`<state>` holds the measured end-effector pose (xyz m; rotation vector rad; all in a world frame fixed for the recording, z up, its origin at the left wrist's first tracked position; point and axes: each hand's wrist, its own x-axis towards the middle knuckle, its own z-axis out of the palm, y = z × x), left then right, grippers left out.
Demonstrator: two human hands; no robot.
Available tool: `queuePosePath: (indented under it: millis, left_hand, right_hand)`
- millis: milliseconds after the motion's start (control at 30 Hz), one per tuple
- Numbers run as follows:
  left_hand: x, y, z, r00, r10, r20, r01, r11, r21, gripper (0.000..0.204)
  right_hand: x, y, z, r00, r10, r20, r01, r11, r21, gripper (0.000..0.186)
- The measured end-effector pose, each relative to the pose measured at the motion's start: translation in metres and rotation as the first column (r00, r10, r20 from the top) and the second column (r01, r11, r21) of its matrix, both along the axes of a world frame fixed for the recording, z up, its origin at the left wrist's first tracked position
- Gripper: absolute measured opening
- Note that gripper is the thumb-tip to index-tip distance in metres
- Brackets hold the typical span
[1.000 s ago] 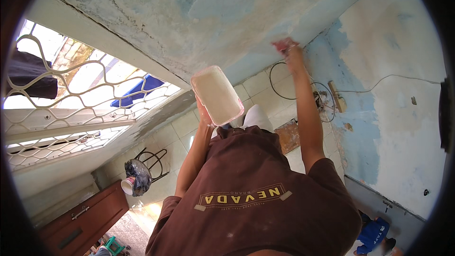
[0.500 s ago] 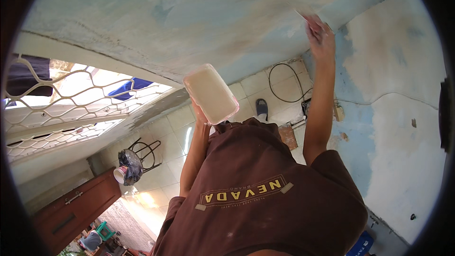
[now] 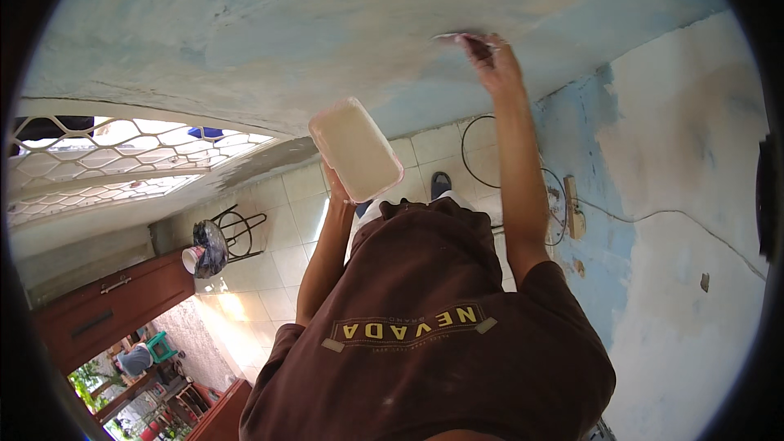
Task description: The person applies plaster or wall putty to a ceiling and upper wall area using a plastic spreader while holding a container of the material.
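one head-worn fisheye view, close behind the raised arms, facing the wall.

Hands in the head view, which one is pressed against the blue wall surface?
The right hand, raised with a thin flat tool at the patchy blue wall. The left hand holds a white rectangular plastic tray clear of it.

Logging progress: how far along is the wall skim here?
Done: pale filler patches cover much of the surface. In hand: the right hand presses a flat blade to it, and the left hand holds a white tray. Left: the blue paint streaks below the right hand look uncovered.
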<state>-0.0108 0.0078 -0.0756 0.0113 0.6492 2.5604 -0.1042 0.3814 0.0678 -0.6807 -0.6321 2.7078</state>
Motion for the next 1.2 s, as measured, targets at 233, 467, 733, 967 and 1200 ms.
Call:
queuePosePath:
  millis: [233, 467, 733, 967, 1200]
  left_hand:
    - [0.018, 0.062, 0.033, 0.986, 0.159, -0.059, -0.165, 0.978, -0.128, 0.061]
    - [0.02, 0.113, 0.052, 0.995, 0.097, -0.025, -0.097, 0.995, 0.013, 0.067]
    - [0.015, 0.15, 0.074, 0.996, -0.028, 0.084, 0.011, 0.98, 0.199, 0.081]
    - [0.009, 0.156, 0.073, 0.99, -0.14, -0.02, 0.142, 0.983, 0.118, 0.083]
    - [0.005, 0.169, 0.074, 0.991, -0.107, 0.084, 0.094, 0.984, 0.152, 0.08]
  right_hand:
    - [0.112, 0.004, -0.017, 0.987, 0.005, 0.159, -0.049, 0.961, 0.272, 0.021]
    - [0.152, -0.073, 0.066, 0.92, 0.317, 0.23, -0.153, -0.251, 0.956, 0.037]
    - [0.138, -0.082, 0.023, 0.8, 0.36, 0.481, -0.358, -0.357, 0.863, 0.035]
    - [0.14, -0.06, 0.023, 0.837, 0.38, 0.393, -0.363, -0.152, 0.919, 0.023]
    - [0.159, -0.06, 0.064, 0.968, 0.241, 0.07, 0.004, -0.294, 0.956, 0.015]
